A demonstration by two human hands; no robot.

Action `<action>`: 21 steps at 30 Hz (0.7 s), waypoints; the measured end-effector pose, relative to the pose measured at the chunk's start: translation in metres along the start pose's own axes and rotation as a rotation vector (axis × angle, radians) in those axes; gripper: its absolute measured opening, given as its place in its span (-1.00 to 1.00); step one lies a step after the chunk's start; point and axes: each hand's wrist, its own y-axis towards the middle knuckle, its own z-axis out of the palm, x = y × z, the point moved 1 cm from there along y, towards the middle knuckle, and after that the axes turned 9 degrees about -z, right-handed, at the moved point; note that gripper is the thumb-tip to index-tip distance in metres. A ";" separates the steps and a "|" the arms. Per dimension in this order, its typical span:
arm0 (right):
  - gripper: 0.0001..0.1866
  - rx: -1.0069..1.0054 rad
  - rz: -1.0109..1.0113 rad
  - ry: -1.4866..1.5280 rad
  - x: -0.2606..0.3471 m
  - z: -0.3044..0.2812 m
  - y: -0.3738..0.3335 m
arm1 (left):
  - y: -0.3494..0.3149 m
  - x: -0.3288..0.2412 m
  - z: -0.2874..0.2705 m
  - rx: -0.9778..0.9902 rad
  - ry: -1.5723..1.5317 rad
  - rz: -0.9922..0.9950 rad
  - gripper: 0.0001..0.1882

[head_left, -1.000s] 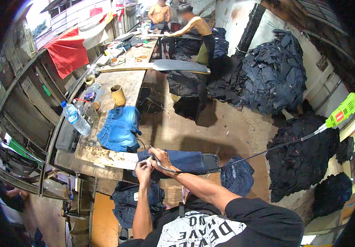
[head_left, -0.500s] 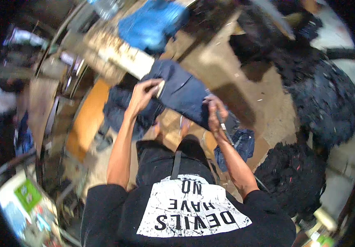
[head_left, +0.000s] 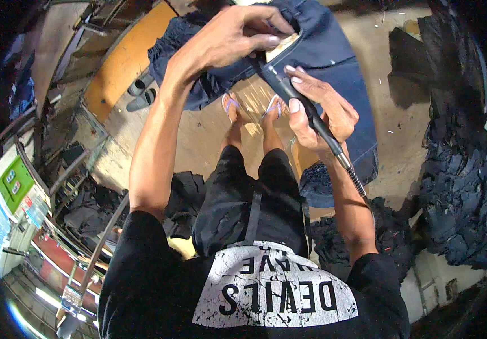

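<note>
A pair of dark blue jeans (head_left: 345, 68) hangs in front of me, at the upper middle. My left hand (head_left: 235, 39) is closed on the edge of its front pocket, the thumb lying by a pale patch (head_left: 282, 47) at the pocket opening. In my right hand (head_left: 331, 110) is a slim black rotary hand tool (head_left: 324, 133) with a coiled cable guard at its rear, held like a pen. Its front end points at the denim just below the pale patch. Whether its tip touches the cloth I cannot tell.
Another dark garment (head_left: 198, 90) hangs left of the jeans. An orange-brown board (head_left: 122, 62) and grey sandals (head_left: 140, 93) lie at left. Piles of dark cloth (head_left: 458, 198) stand at right. A green tray (head_left: 16, 183) is at far left.
My right hand has brought the tool in from the jeans' right side to near the left hand, by the pocket. My view has shifted, so jeans and hands appear higher and larger.
</note>
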 end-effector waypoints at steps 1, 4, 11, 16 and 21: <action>-0.77 -0.040 -0.034 0.023 -0.006 0.006 0.000 | -0.002 0.003 -0.003 0.006 -0.097 -0.162 -0.73; -0.78 -0.149 0.032 0.073 -0.014 0.003 -0.005 | -0.010 0.006 -0.009 -0.036 -0.142 -0.107 -0.72; -0.76 -0.065 0.035 -0.099 -0.017 0.001 -0.004 | -0.017 0.023 -0.010 0.011 -0.230 -0.065 -0.69; -0.78 0.061 -0.072 -0.118 -0.010 0.021 0.000 | -0.021 0.031 -0.004 -0.038 -0.245 -0.026 -0.68; -0.75 0.113 -0.073 -0.134 -0.012 0.022 -0.004 | -0.024 0.026 -0.005 -0.046 -0.236 -0.153 -0.68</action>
